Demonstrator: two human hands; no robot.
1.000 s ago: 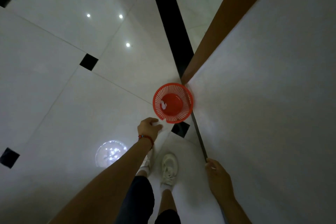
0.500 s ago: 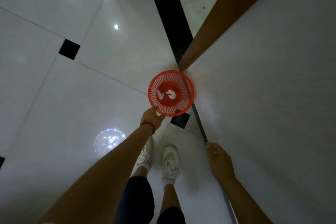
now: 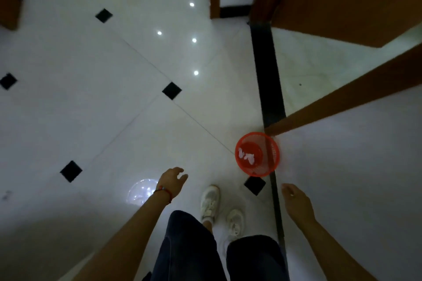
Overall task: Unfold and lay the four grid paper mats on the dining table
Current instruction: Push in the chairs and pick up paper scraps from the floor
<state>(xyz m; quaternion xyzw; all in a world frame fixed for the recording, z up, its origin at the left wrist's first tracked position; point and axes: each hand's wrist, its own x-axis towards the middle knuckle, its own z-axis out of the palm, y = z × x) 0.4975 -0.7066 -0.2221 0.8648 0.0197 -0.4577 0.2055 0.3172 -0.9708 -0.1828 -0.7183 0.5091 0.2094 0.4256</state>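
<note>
While hands (image 3: 173,181) hang empty, no mats near; basket (image 3: 257,154) ahead

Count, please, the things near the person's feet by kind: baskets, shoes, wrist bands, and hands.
Round red plastic mesh basket, standing on the floor, white scraps inside: 1
White shoes: 2
Red cord wrist band, on the left wrist: 1
Bare hands, left hand and right hand, both empty: 2
Total: 6

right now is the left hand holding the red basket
No, the left hand hangs open, apart from the red basket on the floor.
</note>
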